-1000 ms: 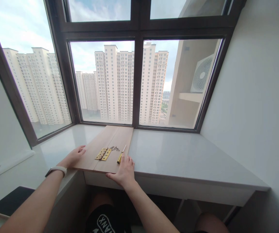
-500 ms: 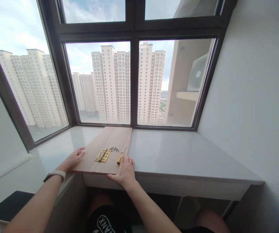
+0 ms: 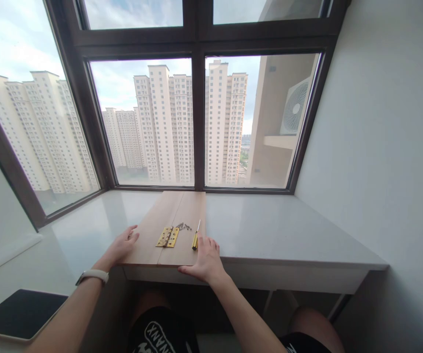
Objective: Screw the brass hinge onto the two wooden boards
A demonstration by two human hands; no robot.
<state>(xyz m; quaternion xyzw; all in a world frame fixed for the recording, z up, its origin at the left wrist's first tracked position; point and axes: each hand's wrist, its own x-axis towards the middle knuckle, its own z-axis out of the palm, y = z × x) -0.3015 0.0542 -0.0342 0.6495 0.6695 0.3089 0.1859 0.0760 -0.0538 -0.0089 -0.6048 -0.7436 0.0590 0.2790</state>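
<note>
Two light wooden boards [image 3: 148, 228] lie side by side, a thin seam between them. My left hand [image 3: 120, 246] grips their left edge, fingers along the side. At the front right corner my right hand [image 3: 207, 259] holds the boards, thumb against the front edge and fingers at the right side. A brass hinge [image 3: 168, 237] lies unfolded across the seam. Behind it is a small pile of screws [image 3: 184, 226]. A screwdriver [image 3: 196, 240] with a yellow and black handle rests near the right edge, just beside my right fingers, its tip pointing away.
The boards lie on a white desktop [image 3: 270, 230] reaching to the dark window frame [image 3: 198, 122]. At lower left is a dark flat panel with a pale rim [image 3: 20, 314]. A long white object [image 3: 9, 255] lies at the left. A white wall [image 3: 381, 122] bounds the right.
Both hands and the boards, with the hinge, screws and screwdriver on them, have shifted to the right along the desktop. The camera view has turned slightly.
</note>
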